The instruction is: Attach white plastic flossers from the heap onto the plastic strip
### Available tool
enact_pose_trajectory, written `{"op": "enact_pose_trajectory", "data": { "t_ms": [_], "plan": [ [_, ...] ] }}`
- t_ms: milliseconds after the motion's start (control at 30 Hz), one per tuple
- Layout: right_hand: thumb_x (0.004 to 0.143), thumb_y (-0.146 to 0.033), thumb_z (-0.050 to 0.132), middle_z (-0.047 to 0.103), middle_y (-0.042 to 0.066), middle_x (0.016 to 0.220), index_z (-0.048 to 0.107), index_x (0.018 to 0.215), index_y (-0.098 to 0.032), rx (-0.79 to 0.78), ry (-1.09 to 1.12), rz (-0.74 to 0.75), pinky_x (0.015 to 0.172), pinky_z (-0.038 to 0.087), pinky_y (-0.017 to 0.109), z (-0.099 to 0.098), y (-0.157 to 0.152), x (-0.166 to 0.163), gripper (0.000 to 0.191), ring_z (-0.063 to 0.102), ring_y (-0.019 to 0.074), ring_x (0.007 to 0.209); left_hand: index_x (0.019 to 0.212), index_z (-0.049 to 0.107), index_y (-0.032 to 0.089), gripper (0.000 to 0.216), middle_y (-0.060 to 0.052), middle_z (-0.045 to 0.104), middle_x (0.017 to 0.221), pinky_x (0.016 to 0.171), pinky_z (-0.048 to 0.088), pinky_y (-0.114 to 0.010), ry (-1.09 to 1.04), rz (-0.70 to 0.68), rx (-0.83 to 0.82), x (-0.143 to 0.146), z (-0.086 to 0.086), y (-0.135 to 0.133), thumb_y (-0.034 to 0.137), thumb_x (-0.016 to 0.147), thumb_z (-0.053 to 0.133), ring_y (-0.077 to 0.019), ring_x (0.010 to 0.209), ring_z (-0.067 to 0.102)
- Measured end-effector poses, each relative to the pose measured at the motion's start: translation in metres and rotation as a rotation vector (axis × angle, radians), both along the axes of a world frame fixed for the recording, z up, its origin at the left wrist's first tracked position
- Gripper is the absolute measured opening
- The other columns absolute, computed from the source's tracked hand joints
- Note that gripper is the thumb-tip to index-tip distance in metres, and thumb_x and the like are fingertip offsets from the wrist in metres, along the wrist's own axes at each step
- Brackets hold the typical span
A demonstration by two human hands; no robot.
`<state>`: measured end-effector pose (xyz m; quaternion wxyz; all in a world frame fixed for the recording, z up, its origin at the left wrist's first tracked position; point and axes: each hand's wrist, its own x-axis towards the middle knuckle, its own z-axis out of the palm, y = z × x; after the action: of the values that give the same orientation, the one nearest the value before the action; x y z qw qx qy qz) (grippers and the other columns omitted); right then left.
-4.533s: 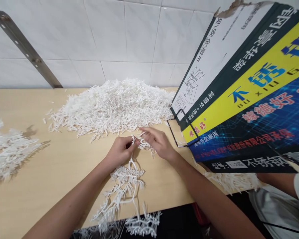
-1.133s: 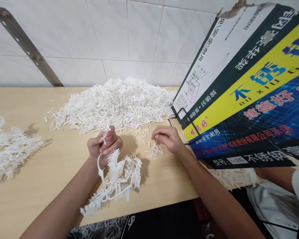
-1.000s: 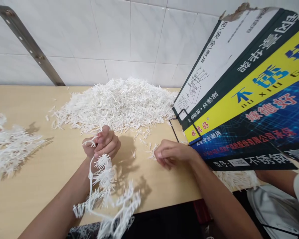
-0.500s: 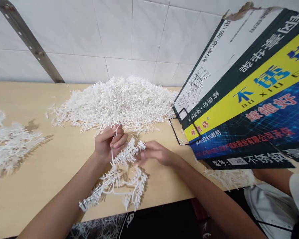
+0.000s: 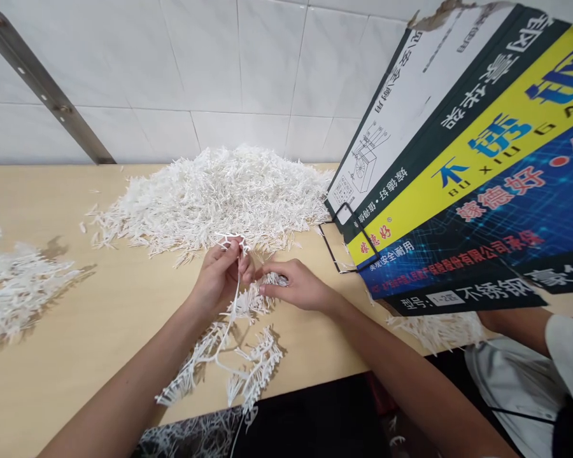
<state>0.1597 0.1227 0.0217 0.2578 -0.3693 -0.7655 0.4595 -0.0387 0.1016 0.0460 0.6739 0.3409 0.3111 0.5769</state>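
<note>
My left hand (image 5: 219,277) is closed on the top of a white plastic sprue (image 5: 229,346), a thin stem with comb-like clusters of small sticks that trails down over the table's near edge. My right hand (image 5: 298,286) pinches one cluster of the same sprue just right of the left hand. Both hands rest over the pale wooden table (image 5: 100,318), right in front of a big heap of loose white sticks (image 5: 214,194).
A printed cardboard box (image 5: 463,165) leans in from the right, with a black wire stand (image 5: 337,245) at its foot. A second pile of white sprues (image 5: 14,286) lies at the far left. Another person's arm (image 5: 516,324) shows under the box. White tiled wall behind.
My left hand swung the sprue left and upright, then brought it back to the middle. My right hand dropped loose sticks near the heap and returned to pinch a cluster.
</note>
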Motion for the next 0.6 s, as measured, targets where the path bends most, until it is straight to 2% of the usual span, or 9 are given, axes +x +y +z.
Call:
{"op": "enact_pose_trajectory", "data": {
  "t_ms": [67, 133, 200, 300, 367, 467, 600],
  "plan": [
    [0.086, -0.043, 0.076, 0.077, 0.002, 0.097, 0.078, 0.104, -0.025, -0.042, 0.069, -0.070, 0.074, 0.051, 0.029, -0.001, 0.005, 0.003, 0.026, 0.068, 0.0196, 0.086, 0.081, 0.055, 0.018, 0.038, 0.006, 0.053, 0.060, 0.043, 0.031, -0.019, -0.043, -0.005, -0.052, -0.005, 0.001, 0.003, 0.042, 0.079, 0.085, -0.0044, 0.041, 0.041],
    [0.087, -0.046, 0.073, 0.076, 0.003, 0.089, 0.077, 0.102, -0.021, -0.123, 0.178, -0.173, 0.066, 0.050, 0.027, -0.003, 0.010, 0.004, 0.029, 0.067, 0.0178, 0.077, 0.079, 0.054, 0.016, 0.034, 0.006, 0.051, 0.059, 0.041, 0.023, -0.017, -0.045, -0.011, -0.106, -0.009, 0.000, 0.007, 0.035, 0.077, 0.083, -0.0015, 0.038, 0.032],
    [0.088, -0.052, 0.070, 0.073, 0.003, 0.081, 0.077, 0.095, -0.018, -0.171, 0.254, -0.265, 0.058, 0.048, 0.025, -0.005, 0.014, 0.004, 0.035, 0.066, 0.0168, 0.071, 0.078, 0.055, 0.016, 0.031, 0.005, 0.051, 0.059, 0.042, 0.020, -0.017, 0.018, 0.011, -0.151, -0.009, -0.003, 0.009, 0.033, 0.077, 0.081, -0.0013, 0.040, 0.030],
    [0.088, -0.058, 0.067, 0.070, 0.003, 0.075, 0.076, 0.088, -0.017, -0.172, 0.276, -0.351, 0.052, 0.047, 0.023, -0.008, 0.016, 0.003, 0.042, 0.067, 0.0175, 0.069, 0.080, 0.057, 0.016, 0.030, 0.005, 0.050, 0.060, 0.045, 0.023, -0.019, 0.203, 0.081, -0.130, -0.003, -0.009, 0.008, 0.034, 0.078, 0.081, -0.0039, 0.046, 0.035],
    [0.089, -0.061, 0.065, 0.069, 0.003, 0.073, 0.077, 0.090, -0.016, -0.169, 0.277, -0.384, 0.051, 0.048, 0.024, -0.009, 0.014, 0.002, 0.046, 0.067, 0.0174, 0.066, 0.083, 0.057, 0.017, 0.031, 0.006, 0.049, 0.062, 0.049, 0.029, -0.020, 0.372, 0.073, -0.087, 0.002, -0.011, 0.005, 0.035, 0.077, 0.082, -0.0061, 0.051, 0.040],
    [0.094, -0.061, 0.060, 0.069, 0.002, 0.068, 0.079, 0.093, -0.017, -0.073, 0.242, -0.413, 0.053, 0.052, 0.025, -0.008, 0.010, 0.003, 0.048, 0.066, 0.0161, 0.060, 0.087, 0.058, 0.018, 0.034, 0.005, 0.051, 0.066, 0.056, 0.036, -0.023, 0.642, 0.006, -0.032, 0.005, -0.013, 0.001, 0.037, 0.074, 0.084, -0.0103, 0.059, 0.048],
    [0.097, -0.064, 0.056, 0.071, 0.003, 0.069, 0.080, 0.094, -0.018, 0.029, 0.188, -0.397, 0.055, 0.055, 0.026, -0.006, 0.006, 0.003, 0.051, 0.068, 0.0161, 0.058, 0.085, 0.056, 0.019, 0.040, 0.006, 0.050, 0.065, 0.052, 0.029, -0.024, 0.873, -0.129, 0.073, 0.004, -0.017, 0.001, 0.040, 0.070, 0.088, -0.0106, 0.057, 0.045]
  ]
}}
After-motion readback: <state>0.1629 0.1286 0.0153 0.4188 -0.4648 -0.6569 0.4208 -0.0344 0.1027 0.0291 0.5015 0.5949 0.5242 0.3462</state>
